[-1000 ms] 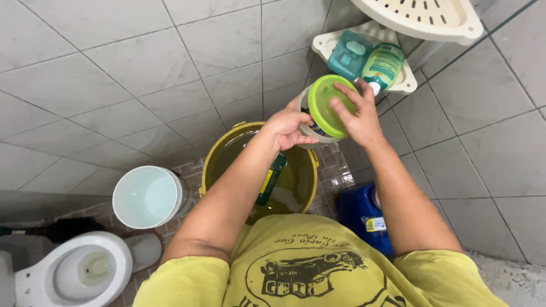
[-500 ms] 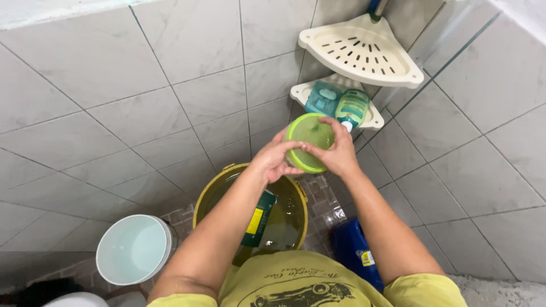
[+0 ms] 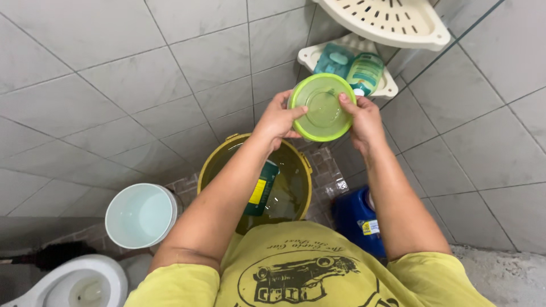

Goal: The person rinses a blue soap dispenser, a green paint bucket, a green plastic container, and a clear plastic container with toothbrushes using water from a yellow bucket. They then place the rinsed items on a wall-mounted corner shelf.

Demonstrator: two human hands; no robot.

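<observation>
A lime-green lid (image 3: 322, 107), translucent and paler at its centre, sits between the left hand (image 3: 278, 119) and the right hand (image 3: 364, 119). Just beyond the hands, a cream corner shelf (image 3: 310, 55) carries a teal bottle (image 3: 334, 59) and a pale green one (image 3: 365, 71); a second cream shelf (image 3: 387, 20) above it is patterned with dark slots. Below the hands, a mustard-yellow bucket (image 3: 213, 159) shows olive-tinted water and a dark green bottle with a yellow label (image 3: 260, 190). Below the right hand is a deep blue jug (image 3: 357, 219); down from the left hand, a white bucket (image 3: 141, 216) and white toilet (image 3: 74, 284). The wall tiles (image 3: 114, 85) are pale grey marbled; the shirt (image 3: 307, 267) is yellow with a black print.
</observation>
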